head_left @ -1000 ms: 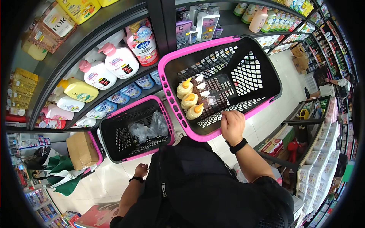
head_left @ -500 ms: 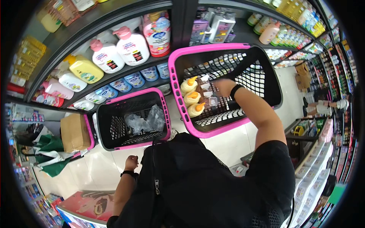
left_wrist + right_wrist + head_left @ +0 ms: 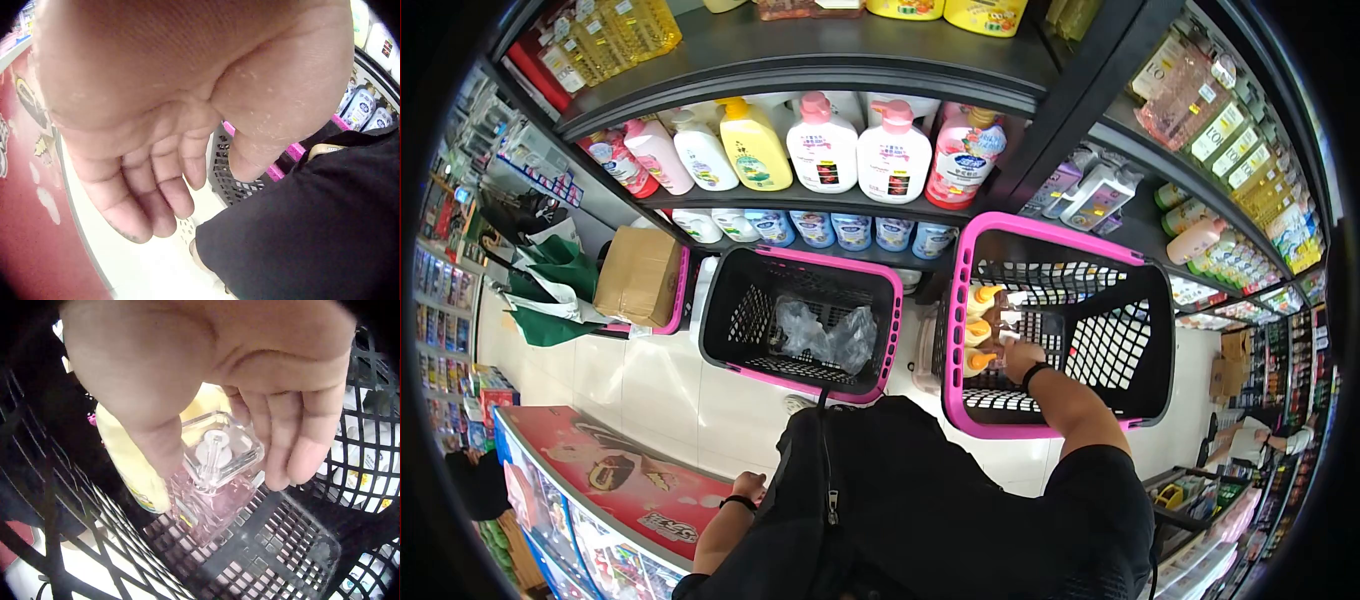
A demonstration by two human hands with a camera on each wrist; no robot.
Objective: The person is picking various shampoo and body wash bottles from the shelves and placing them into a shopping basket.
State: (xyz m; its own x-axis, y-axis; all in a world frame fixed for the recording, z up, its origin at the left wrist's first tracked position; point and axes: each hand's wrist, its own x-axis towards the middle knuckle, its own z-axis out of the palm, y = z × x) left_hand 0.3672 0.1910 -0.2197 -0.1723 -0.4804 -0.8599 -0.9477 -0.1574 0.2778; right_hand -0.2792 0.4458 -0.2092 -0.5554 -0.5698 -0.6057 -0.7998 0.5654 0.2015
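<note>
My right hand (image 3: 1015, 352) reaches into the black basket with the pink rim (image 3: 1048, 232) on the right. In the right wrist view the right hand (image 3: 225, 470) has its thumb (image 3: 161, 449) and fingers (image 3: 294, 456) on either side of the clear square cap of a pink bottle (image 3: 215, 506) and pinches it. Yellow bottles (image 3: 978, 330) with orange tips stand beside it; one yellow bottle (image 3: 128, 462) touches the pink one. My left hand (image 3: 748, 488) hangs at my side, its fingers (image 3: 156, 206) loosely curled, holding nothing.
A second pink-rimmed basket (image 3: 820, 258) to the left holds crumpled clear plastic (image 3: 825, 335). Shelves of lotion bottles (image 3: 825, 145) rise behind both baskets. A cardboard box (image 3: 638, 278) sits at the left. A red counter (image 3: 610, 490) stands close to my left hand.
My right hand left the near rim of the right basket, went inside it and closed on the pink bottle's cap. My head turned left. The left hand stayed at my side.
</note>
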